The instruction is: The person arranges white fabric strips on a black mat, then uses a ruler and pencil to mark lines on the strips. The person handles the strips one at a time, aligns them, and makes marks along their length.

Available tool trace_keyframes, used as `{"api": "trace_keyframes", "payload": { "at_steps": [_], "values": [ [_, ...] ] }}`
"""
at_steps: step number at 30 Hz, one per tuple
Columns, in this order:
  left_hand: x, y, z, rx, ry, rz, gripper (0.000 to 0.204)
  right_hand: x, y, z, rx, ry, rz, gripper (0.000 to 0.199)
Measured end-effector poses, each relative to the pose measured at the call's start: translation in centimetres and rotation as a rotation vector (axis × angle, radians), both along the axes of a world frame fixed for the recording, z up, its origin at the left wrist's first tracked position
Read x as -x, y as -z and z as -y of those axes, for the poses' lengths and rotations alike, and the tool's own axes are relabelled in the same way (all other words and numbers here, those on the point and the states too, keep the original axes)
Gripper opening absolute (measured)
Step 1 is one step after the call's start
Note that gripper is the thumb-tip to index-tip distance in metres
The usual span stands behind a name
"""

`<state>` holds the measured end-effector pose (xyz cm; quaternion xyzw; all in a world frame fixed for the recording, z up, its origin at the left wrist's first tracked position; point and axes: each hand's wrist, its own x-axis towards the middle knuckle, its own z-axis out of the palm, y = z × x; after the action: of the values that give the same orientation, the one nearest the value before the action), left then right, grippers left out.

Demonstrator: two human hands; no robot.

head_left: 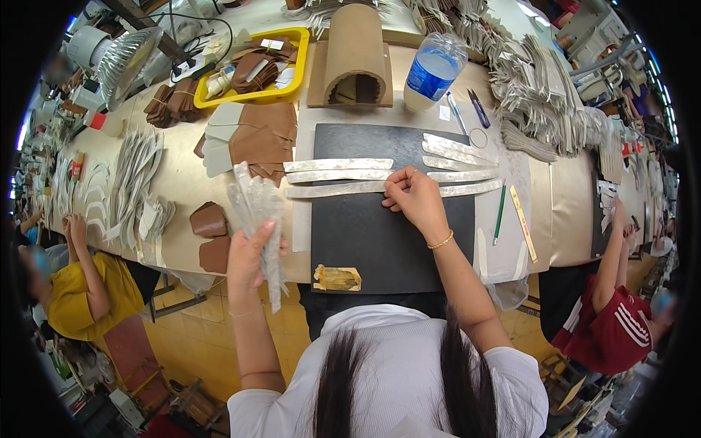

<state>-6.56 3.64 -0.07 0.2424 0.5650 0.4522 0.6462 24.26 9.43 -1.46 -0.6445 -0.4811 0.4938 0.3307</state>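
A: Holding what at left of centre?
B: Gripping, with left hand [247,261], thumb pressed over the front, a loose bundle of thin whitish strips [252,193], just below a spread of brown and pale-grey flat pieces [264,139].
A: And at the centre?
B: Bent inward, right hand [418,201], thumb and fingertips drawn together at the right end of a long silvery-white strip [328,190]. Impossible to tell whether pinching or only touching.
A: Where to look for more strips?
B: Across the upper part of a flat black rectangular board [387,244]: three at left, overhanging the left edge, that long one lowest; several more fanned out at right, reaching past the right edge.
A: Anything around?
B: Right of the board, a slim green pencil [499,214] and a flat pale-yellow stick [523,224]. Upper centre, a brown arch-shaped form [355,47] beside a clear plastic bottle with a blue label [429,77]. Upper left, a yellow plastic tray [303,55].
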Motion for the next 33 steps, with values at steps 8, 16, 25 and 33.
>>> {"api": "trace_keyframes", "payload": {
  "at_steps": [8, 16, 25, 33],
  "values": [
    [-4.1, 0.5, -0.4, 0.038, 0.081, 0.063, 0.029, -0.1, -0.6, -0.2, -0.024, -0.064, 0.21, 0.016],
    [-5.4, -0.3, -0.7, 0.035, 0.181, 0.023, 0.032, 3.7, -3.5, 1.4, -0.074, -0.358, -0.155, 0.027],
    [-0.3, -0.4, -1.1, 0.199, 0.422, -0.064, 0.028, 0.3, -0.3, 1.9, 0.174, -0.136, -0.28, 0.014],
    [0.9, 0.5, -3.8, -0.027, 0.08, -0.159, 0.022, -0.4, -1.4, 2.7, 0.142, -0.121, 0.074, 0.018]
  ]
}}
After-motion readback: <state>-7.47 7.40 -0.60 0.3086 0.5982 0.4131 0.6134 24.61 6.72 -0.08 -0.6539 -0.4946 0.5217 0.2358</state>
